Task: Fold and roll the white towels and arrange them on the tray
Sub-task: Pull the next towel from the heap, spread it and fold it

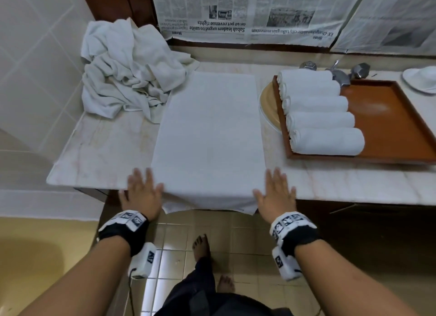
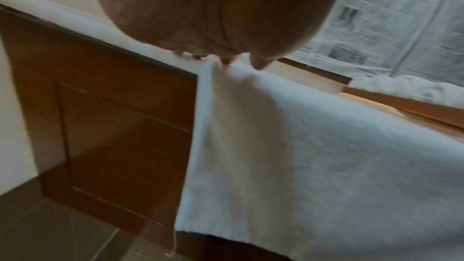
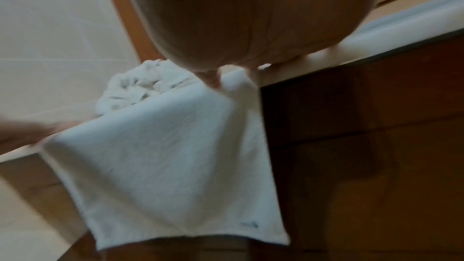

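Note:
A folded white towel (image 1: 208, 131) lies lengthwise on the marble counter (image 1: 101, 155), and its near end hangs over the front edge. My left hand (image 1: 141, 193) lies flat at the towel's near left side, fingers straight. My right hand (image 1: 276, 194) lies flat at the near right side in the same way. In the left wrist view the hanging end of the towel (image 2: 314, 156) drops below my left hand (image 2: 213, 7). The right wrist view shows the same towel (image 3: 170, 156) under my right hand (image 3: 251, 7). Several rolled towels (image 1: 323, 124) line the left end of the brown tray (image 1: 387, 126).
A heap of unfolded white towels (image 1: 127, 74) fills the counter's back left corner. A yellowish plate (image 1: 269, 105) sticks out from under the tray. Taps (image 1: 337, 72) and a white dish (image 1: 422, 79) stand behind it. Newspaper (image 1: 236, 13) covers the back wall. A wooden cabinet door (image 2: 113, 126) sits below the counter.

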Action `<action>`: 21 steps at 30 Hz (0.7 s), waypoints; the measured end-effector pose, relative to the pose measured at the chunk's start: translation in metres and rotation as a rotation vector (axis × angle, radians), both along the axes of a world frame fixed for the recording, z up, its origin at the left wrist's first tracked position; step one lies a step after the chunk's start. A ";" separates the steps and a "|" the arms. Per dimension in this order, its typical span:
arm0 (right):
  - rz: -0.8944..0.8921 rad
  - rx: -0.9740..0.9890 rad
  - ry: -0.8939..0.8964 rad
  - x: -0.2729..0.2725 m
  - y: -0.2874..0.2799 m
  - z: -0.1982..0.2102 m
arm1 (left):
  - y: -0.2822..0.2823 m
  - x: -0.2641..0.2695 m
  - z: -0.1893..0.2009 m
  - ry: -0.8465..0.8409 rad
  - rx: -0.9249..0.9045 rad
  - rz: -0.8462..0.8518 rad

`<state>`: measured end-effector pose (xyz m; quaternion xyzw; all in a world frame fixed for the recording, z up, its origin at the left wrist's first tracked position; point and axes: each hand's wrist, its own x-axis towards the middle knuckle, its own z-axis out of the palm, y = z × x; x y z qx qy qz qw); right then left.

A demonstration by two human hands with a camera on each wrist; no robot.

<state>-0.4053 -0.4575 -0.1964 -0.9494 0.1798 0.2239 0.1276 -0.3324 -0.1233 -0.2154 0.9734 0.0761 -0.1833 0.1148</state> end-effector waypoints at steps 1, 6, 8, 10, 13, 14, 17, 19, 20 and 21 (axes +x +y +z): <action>-0.079 -0.002 0.004 0.004 -0.007 0.004 | 0.005 0.003 0.003 -0.028 0.014 0.053; 0.211 0.114 -0.154 0.029 0.051 0.019 | -0.070 0.000 0.021 -0.169 -0.049 -0.376; 0.439 0.159 -0.071 0.028 0.069 0.017 | -0.092 0.000 0.021 -0.078 -0.117 -0.503; 0.435 0.122 0.019 0.029 0.054 0.012 | -0.080 0.011 0.011 0.029 -0.085 -0.484; 0.153 0.033 0.062 0.035 0.004 0.007 | -0.020 0.035 -0.001 0.060 0.062 -0.264; 0.063 -0.001 0.055 0.038 -0.010 0.008 | 0.001 0.041 -0.001 0.055 0.075 -0.155; -0.027 -0.029 -0.055 0.054 -0.009 0.017 | 0.022 0.058 0.005 -0.085 0.074 -0.035; 0.118 0.024 -0.128 0.069 0.025 0.024 | -0.007 0.064 0.014 -0.202 0.040 -0.210; 0.229 0.068 -0.139 0.076 0.045 0.027 | -0.027 0.066 0.018 -0.229 -0.001 -0.346; 0.339 0.113 -0.125 0.081 0.062 0.027 | -0.046 0.066 0.018 -0.236 -0.035 -0.508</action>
